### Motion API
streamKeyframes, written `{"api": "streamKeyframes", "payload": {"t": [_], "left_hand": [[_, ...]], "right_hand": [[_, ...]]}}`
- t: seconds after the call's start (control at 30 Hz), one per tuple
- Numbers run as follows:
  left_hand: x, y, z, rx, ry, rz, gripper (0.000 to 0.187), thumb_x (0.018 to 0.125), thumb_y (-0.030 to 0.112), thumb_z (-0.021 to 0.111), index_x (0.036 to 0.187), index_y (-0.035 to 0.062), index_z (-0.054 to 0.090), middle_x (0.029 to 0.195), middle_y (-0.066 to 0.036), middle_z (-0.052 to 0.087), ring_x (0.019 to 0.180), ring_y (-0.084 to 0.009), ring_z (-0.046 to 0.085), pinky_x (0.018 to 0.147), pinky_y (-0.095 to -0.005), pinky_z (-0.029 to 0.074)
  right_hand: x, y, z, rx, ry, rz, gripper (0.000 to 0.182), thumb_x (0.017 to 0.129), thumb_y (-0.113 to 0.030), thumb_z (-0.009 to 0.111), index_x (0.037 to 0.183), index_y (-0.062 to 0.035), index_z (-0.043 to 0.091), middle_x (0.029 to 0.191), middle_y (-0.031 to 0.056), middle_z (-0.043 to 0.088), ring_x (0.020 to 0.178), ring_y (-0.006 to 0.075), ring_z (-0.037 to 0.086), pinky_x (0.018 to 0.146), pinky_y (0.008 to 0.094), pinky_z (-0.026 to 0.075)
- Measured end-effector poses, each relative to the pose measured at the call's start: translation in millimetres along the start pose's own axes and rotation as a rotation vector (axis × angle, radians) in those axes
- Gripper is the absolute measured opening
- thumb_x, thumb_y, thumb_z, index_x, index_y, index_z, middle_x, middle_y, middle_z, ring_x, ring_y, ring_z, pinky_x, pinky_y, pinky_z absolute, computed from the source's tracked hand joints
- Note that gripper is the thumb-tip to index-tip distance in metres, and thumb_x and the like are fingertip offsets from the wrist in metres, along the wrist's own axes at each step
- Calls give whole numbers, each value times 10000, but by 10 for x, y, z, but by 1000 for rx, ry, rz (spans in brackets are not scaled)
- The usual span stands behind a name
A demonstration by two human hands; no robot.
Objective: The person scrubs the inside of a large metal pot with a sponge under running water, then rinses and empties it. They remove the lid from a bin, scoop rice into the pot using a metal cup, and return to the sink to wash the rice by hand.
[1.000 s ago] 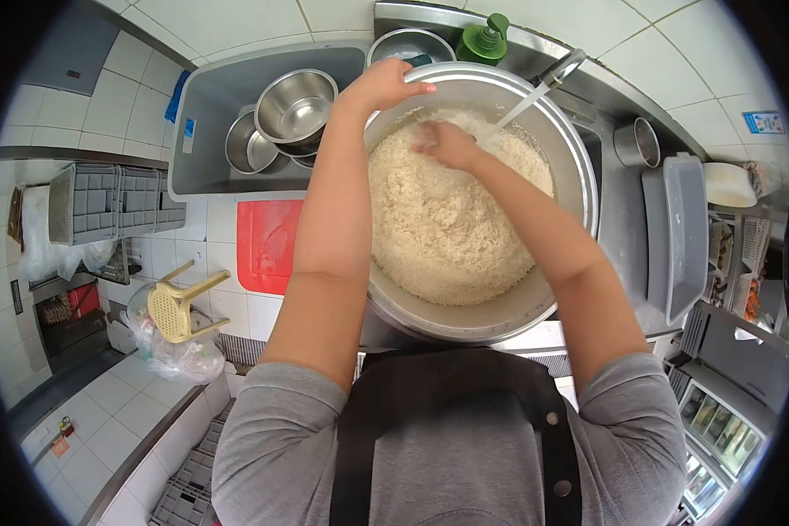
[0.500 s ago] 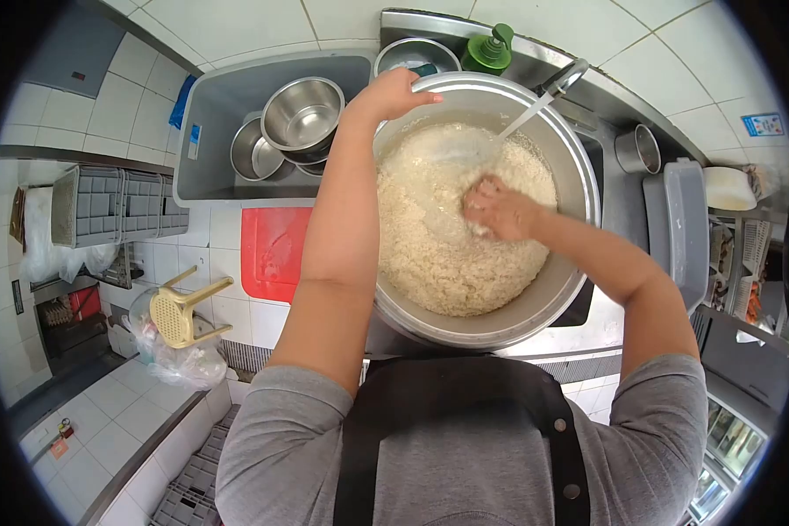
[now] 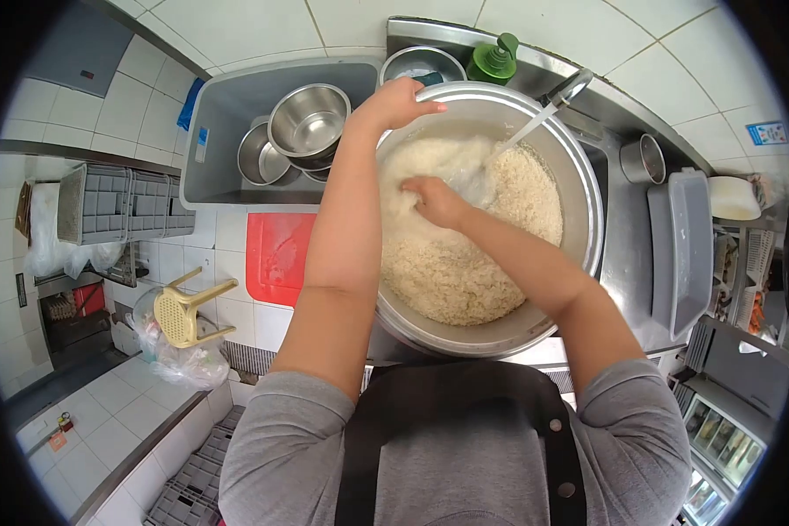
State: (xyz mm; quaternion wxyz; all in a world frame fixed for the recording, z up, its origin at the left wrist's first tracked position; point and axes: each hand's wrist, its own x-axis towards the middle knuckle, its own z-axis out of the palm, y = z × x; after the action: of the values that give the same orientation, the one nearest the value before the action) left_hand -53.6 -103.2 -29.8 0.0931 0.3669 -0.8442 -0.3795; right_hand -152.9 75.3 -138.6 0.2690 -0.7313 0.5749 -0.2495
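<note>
Pot (image 3: 581,206), round silver metal: left hand (image 3: 399,103), fingers gripping rim (image 3: 478,86); right hand (image 3: 440,202) in pale wet rice (image 3: 465,280), fingers partly hidden, can't tell whether closed.

A tap (image 3: 576,85), steel pots (image 3: 309,121) and rice (image 3: 456,285) show a kitchen.

Rice (image 3: 451,285) in pot (image 3: 581,188), tub (image 3: 222,158) to left

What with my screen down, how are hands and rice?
Left hand gripping pot rim. Right hand in pot, at the rice. Tap water pouring in. Nothing seen blocking.
</note>
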Motion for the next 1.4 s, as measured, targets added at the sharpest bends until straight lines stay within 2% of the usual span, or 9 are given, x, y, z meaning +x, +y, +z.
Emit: {"api": "streamKeyframes", "payload": {"t": [0.07, 0.13, 0.27, 0.47, 0.67, 0.87, 1.07, 1.27, 1.4], "left_hand": [[-42, 41, -10, -29, -12, 5, 723, 710, 592, 739, 999, -65, 654, 649, -137, 594, 651, -230, 596, 649, -359, 471], [-41, 69, -27, -1, -32, -34, 679, 733, 569, 715, 991, -57, 662, 894, -241, 665, 823, -341, 651, 745, -418, 499], [23, -52, 68, 23, 35, 23, 678, 726, 573, 721, 953, -63, 663, 847, -232, 662, 798, -329, 650, 732, -413, 496], [12, -2, -4, -51, -56, -14, 695, 718, 601, 711, 888, -71, 652, 764, -223, 638, 739, -318, 634, 699, -393, 488], [60, -79, 56, 4, -7, 6, 646, 728, 556, 729, 992, -32, 683, 656, -139, 618, 641, -223, 613, 652, -364, 479], [55, -92, 49, -23, -13, 20, 654, 734, 559, 726, 994, -38, 670, 652, -137, 610, 646, -227, 610, 644, -368, 475], [52, -73, 61, 17, 24, 16, 681, 725, 569, 736, 988, -54, 655, 671, -140, 605, 647, -221, 601, 628, -371, 466], [4, -42, 55, -46, 35, 23, 676, 725, 572, 733, 977, -50, 655, 661, -132, 600, 630, -214, 590, 617, -362, 461], [68, -98, 71, -24, 31, 38, 649, 725, 571, 728, 960, -31, 668, 632, -113, 582, 623, -205, 587, 611, -355, 458]], "right_hand": [[-42, -199, -333, 138, -233, 152, 333, 806, -156, 655, 1115, -35, 623, 1048, 243, 633, 973, 370, 619, 837, 410, 480], [-3, -219, -637, 113, -165, 282, 291, 814, -163, 652, 1069, -22, 638, 986, 242, 644, 935, 379, 626, 827, 421, 484], [239, 164, -888, -48, -36, 488, 206, 810, -155, 637, 918, 17, 670, 898, 248, 655, 865, 398, 631, 791, 444, 497], [779, 199, 26, -200, 129, 87, 193, 784, -163, 596, 827, 8, 672, 809, 241, 647, 793, 419, 625, 733, 490, 488], [-94, -747, 129, -252, -291, 48, 266, 764, -278, 568, 707, -35, 660, 769, 172, 665, 774, 367, 650, 714, 514, 480], [-511, -258, -793, -595, -703, -22, 302, 701, -287, 740, 948, -121, 688, 1164, 81, 568, 1185, 274, 480, 1129, 553, 208], [-209, 446, -1257, -805, -369, -416, 634, 804, -475, 620, 1332, -154, 479, 1413, 91, 367, 1326, 294, 329, 1105, 579, 194], [83, 10, -309, -753, -264, 418, 731, 773, -408, 668, 1404, -140, 414, 1440, 123, 335, 1341, 348, 295, 1086, 587, 208], [-223, -156, -251, -435, -197, -108, 603, 704, -184, 699, 1268, -52, 533, 1419, 167, 355, 1304, 384, 330, 1033, 587, 287]]}}
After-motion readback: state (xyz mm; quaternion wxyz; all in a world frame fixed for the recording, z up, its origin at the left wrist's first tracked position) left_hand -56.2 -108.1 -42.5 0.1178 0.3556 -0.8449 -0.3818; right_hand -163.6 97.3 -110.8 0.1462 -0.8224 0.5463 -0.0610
